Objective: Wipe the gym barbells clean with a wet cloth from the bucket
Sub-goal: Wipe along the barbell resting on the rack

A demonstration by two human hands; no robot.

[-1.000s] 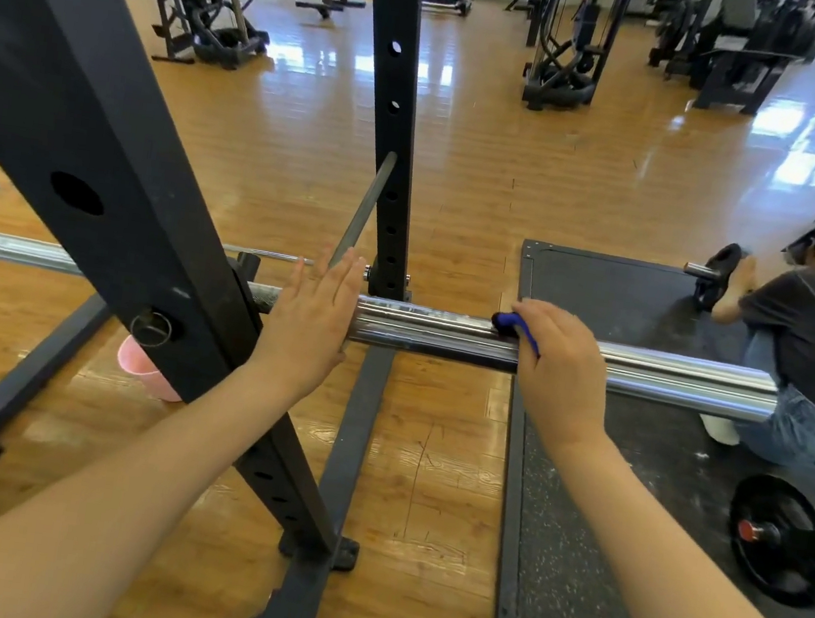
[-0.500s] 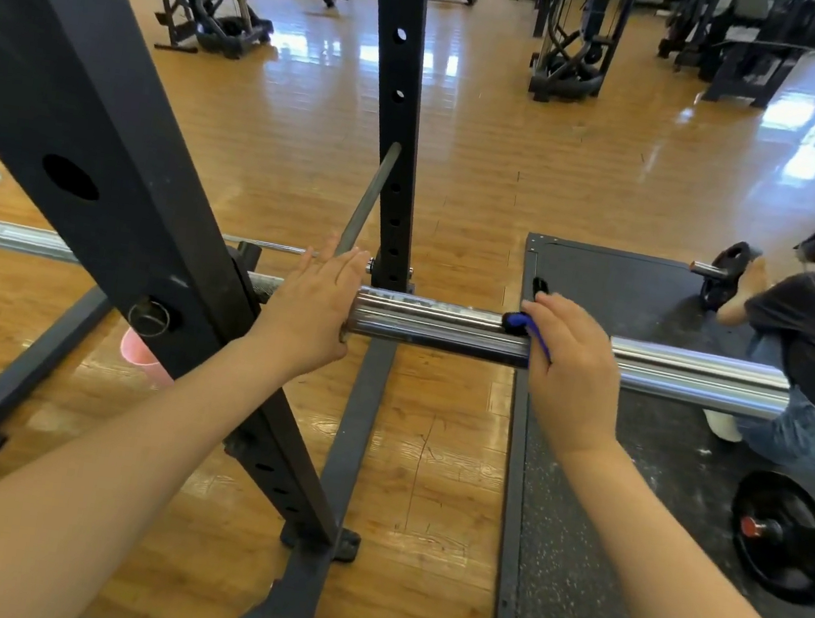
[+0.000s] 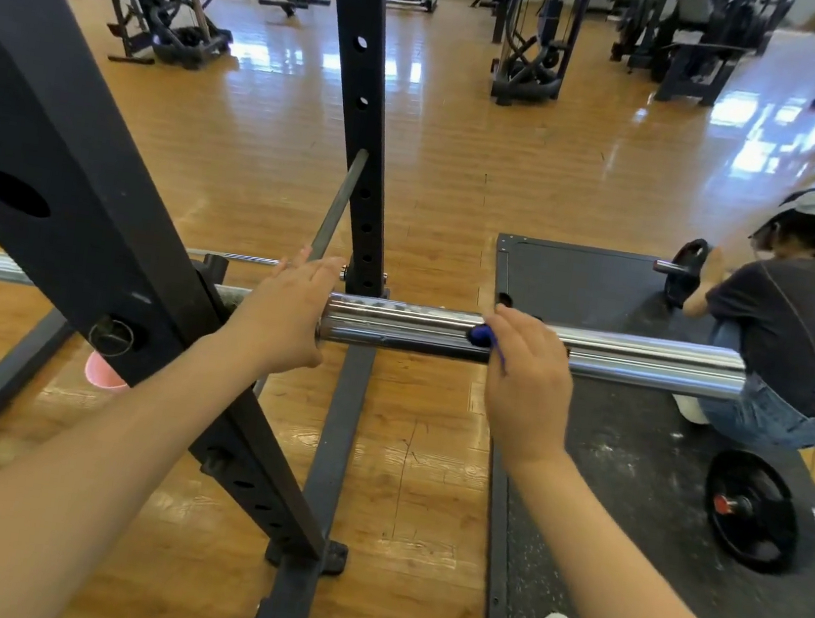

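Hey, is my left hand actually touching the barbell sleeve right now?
Touching. The head view shows the left hand with straight fingers laid against the inner end of the chrome barbell sleeve, no gap showing between them.

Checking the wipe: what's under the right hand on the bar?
A blue cloth peeks out at the right hand, pressed on the chrome barbell sleeve. Most of the cloth is covered.

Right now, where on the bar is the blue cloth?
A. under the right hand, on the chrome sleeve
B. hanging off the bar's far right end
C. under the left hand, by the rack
A: the right hand holds the cloth on the sleeve.
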